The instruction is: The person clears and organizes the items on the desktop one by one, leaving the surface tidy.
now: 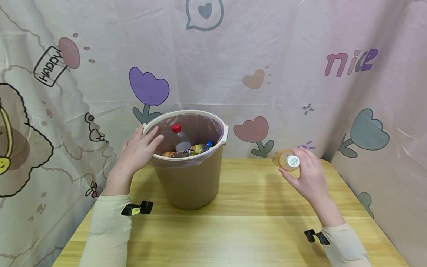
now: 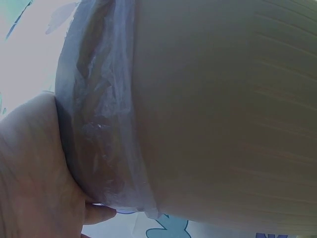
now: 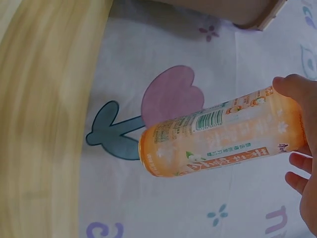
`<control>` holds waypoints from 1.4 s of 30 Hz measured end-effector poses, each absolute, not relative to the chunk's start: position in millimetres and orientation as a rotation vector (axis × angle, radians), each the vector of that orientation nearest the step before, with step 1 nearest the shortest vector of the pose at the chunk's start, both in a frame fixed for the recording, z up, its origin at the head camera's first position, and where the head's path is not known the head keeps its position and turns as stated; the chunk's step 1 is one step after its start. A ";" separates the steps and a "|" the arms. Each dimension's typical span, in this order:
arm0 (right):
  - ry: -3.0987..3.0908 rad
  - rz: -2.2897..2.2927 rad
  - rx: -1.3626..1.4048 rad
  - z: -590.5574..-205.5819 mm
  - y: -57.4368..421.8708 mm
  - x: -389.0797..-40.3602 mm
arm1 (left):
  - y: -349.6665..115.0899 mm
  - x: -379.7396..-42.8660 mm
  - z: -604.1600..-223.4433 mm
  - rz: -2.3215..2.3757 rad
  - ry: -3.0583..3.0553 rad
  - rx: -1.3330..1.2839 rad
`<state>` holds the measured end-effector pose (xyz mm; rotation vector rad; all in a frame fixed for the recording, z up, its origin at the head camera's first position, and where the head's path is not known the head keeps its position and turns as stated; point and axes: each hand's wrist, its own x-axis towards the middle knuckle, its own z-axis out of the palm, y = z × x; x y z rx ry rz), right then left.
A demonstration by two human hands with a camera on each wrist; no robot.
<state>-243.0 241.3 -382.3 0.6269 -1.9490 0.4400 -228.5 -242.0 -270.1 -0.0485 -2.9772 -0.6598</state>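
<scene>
On the left, a tan trash bin [image 1: 188, 185] with a pale rim stands on the table, lined with a clear plastic bag [image 2: 106, 119]. My left hand [image 1: 138, 150] rests on the near-left of that rim, its fingers stretched out over the opening. Inside the bin lie a clear bottle with a red cap [image 1: 176, 128] and a yellow-and-brown wrapper [image 1: 198, 149]. Over the right part of the table, my right hand [image 1: 310, 172] grips a drink bottle [image 3: 208, 134] with an orange label and a white cap [image 1: 293, 161]. The bottle's base points away from the hand.
A wooden table [image 1: 247, 222] carries the bin. A pale printed curtain [image 1: 213, 66] hangs close behind the table and along both sides. A small black camera [image 1: 137, 208] is strapped to the left sleeve, another camera [image 1: 317, 237] to the right.
</scene>
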 end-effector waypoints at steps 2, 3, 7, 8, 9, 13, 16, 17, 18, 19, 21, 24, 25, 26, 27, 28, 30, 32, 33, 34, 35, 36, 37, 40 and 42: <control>-1.945 0.438 0.636 -379.8 238.5 -243.6 | -241.9 -228.9 -270.3 -0.656 -2.976 -0.049; -1.943 0.439 0.641 -378.5 237.0 -243.9 | -241.9 -229.0 -270.3 -0.656 -2.976 -0.049; -1.942 0.436 0.661 -372.5 229.9 -245.5 | -242.1 -229.4 -270.8 -0.655 -2.975 -0.049; -1.941 0.435 0.669 -370.9 228.0 -245.9 | -242.1 -229.3 -270.8 -0.658 -2.973 -0.048; -1.938 0.433 0.676 -369.2 225.7 -246.2 | -242.1 -229.4 -270.7 -0.657 -2.973 -0.048; -1.922 0.430 0.716 -362.0 216.2 -247.8 | -242.3 -229.7 -270.5 -0.654 -2.971 -0.048; -1.903 0.425 0.746 -356.6 208.6 -250.0 | -242.8 -230.1 -270.9 -0.654 -2.970 -0.049; -1.896 0.421 0.756 -355.0 206.1 -250.7 | -242.9 -230.2 -271.0 -0.655 -2.970 -0.050; -1.891 0.417 0.766 -353.5 203.8 -251.6 | -242.9 -230.3 -271.3 -0.656 -2.968 -0.052; -1.885 0.411 0.774 -352.1 201.5 -252.4 | -242.9 -230.3 -271.5 -0.657 -2.968 -0.052; -1.874 0.402 0.798 -349.5 197.0 -253.8 | -242.9 -230.3 -271.8 -0.657 -2.967 -0.054; -1.852 0.393 0.832 -345.8 190.4 -255.3 | -243.0 -230.4 -271.9 -0.656 -2.965 -0.056; -1.843 0.390 0.840 -344.6 188.3 -255.7 | -243.0 -230.4 -271.8 -0.658 -2.965 -0.057; -1.834 0.389 0.850 -343.3 186.3 -255.9 | -243.0 -230.4 -271.6 -0.660 -2.963 -0.058; -1.828 0.386 0.857 -342.0 184.4 -256.2 | -243.1 -230.5 -271.4 -0.661 -2.962 -0.060; -1.821 0.384 0.862 -340.8 182.6 -256.3 | -243.2 -230.6 -271.4 -0.662 -2.960 -0.061; -1.813 0.382 0.871 -338.3 179.3 -256.4 | -243.3 -230.7 -271.3 -0.662 -2.959 -0.062; -1.808 0.380 0.878 -336.0 176.3 -256.3 | -243.4 -231.0 -271.3 -0.662 -2.958 -0.063; -1.805 0.381 0.881 -334.9 174.8 -256.3 | -243.4 -231.1 -271.3 -0.665 -2.957 -0.063; -1.802 0.384 0.884 -333.9 173.3 -256.2 | -243.3 -231.2 -271.2 -0.667 -2.956 -0.063; -1.798 0.388 0.888 -333.1 171.9 -256.2 | -243.3 -231.3 -271.2 -0.669 -2.956 -0.063; -1.793 0.395 0.892 -332.3 170.4 -256.2 | -243.1 -231.3 -271.2 -0.673 -2.956 -0.062; -1.789 0.400 0.895 -331.5 168.9 -256.2 | -243.1 -231.3 -271.3 -0.674 -2.956 -0.061; -1.777 0.409 0.902 -329.6 164.2 -256.3 | -242.9 -231.2 -271.4 -0.674 -2.955 -0.063; -1.769 0.420 0.906 -328.4 161.0 -256.5 | -242.9 -231.2 -271.4 -0.672 -2.956 -0.064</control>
